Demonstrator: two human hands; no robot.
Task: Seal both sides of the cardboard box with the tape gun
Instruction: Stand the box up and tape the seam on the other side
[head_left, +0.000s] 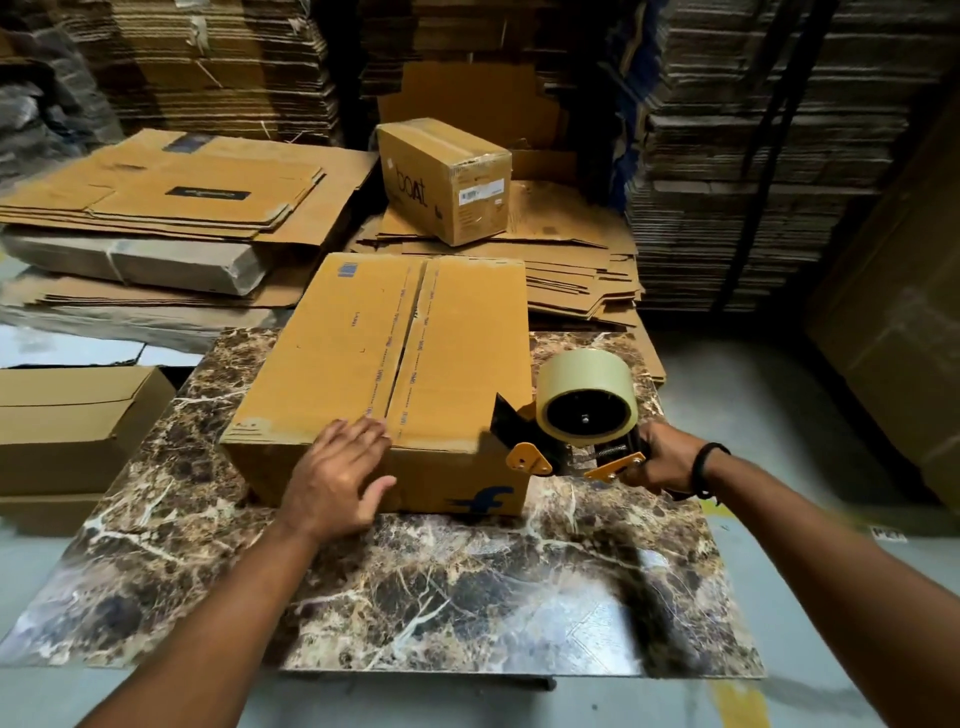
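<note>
While our left grip (340, 475) lies spread flat on the cardboard box (384, 358) atop the counter (441, 597), our right grip (661, 462) clasps the tape gun (584, 410).

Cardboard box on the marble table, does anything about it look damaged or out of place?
On the cardboard box, the centre seam gapes slightly, unsealed; the near left corner looks scuffed. Otherwise nothing stands out: the left hand rests on its near edge, the right hand grips the tape gun.

box (384, 358) on table (415, 587), tape gun (576, 421) right
</note>
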